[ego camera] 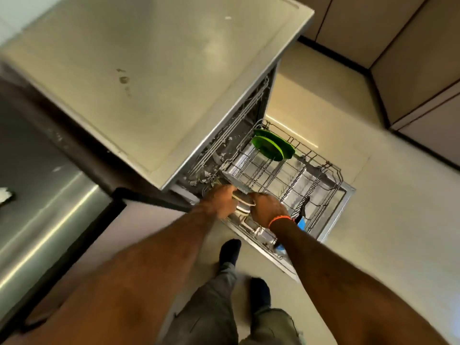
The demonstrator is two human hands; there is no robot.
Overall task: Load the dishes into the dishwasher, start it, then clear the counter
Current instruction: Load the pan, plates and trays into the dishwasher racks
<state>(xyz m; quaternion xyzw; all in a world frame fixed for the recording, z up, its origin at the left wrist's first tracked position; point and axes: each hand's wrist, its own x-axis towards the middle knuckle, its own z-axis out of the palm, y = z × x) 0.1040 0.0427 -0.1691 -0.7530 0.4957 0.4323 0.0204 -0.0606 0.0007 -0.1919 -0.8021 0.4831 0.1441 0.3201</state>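
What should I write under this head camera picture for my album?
Both hands, left hand and right hand, hold pale dishes over the pulled-out dishwasher rack holding green plates.

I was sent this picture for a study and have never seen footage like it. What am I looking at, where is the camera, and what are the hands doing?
There is no machine here: the camera is worn on a person's head and looks down, so you see their own arms, legs and feet from above.

The pale slab at the top is the counter. Below it an open dishwasher has its lower rack pulled out over the floor. Green plates stand upright at the rack's far end, and a dark utensil sits near the right wrist.

The left hand and right hand, which wears an orange band, meet at the rack's near corner around a pale dish. The picture is blurred there, so exactly how the fingers hold it is unclear.
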